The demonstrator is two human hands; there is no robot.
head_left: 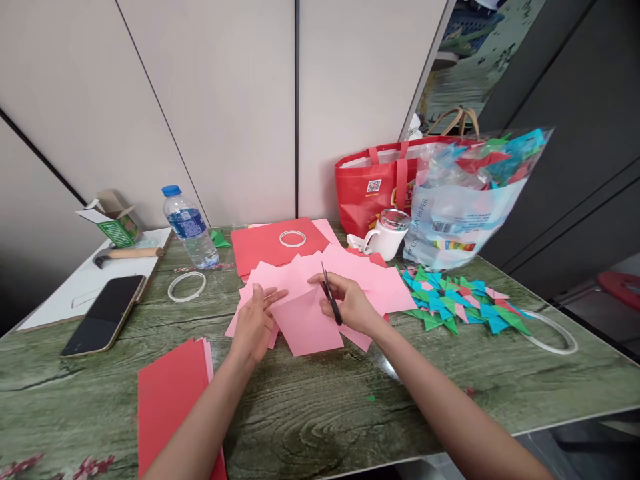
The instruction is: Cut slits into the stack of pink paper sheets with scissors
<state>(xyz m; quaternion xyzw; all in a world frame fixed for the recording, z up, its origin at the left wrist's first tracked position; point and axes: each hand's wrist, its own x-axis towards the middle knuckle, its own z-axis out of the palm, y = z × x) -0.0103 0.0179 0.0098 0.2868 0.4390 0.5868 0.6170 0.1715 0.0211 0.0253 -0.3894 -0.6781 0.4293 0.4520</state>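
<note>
Black-handled scissors [336, 312] are gripped in my right hand [353, 307], their blades pointing up and away from me. A pink paper square [307, 327] is tilted between my hands, its upper right corner at my right fingers. Whether those fingers also pinch the square I cannot tell. At its left edge is my left hand [254, 325], open with the fingers stretched and apart; whether they touch the paper is unclear. Behind both hands, pink sheets [290, 272] lie overlapping in a fan, partly on a stack of red paper [255, 248].
Left are a phone [105, 313], a hammer-like tool [130, 253], a water bottle [193, 230] and red sheets [170, 400]. Folded paper pieces [455, 300], a white mug [387, 237], a stuffed plastic bag [455, 213] and a red bag [367, 190] stand right. White rings [187, 275] lie about.
</note>
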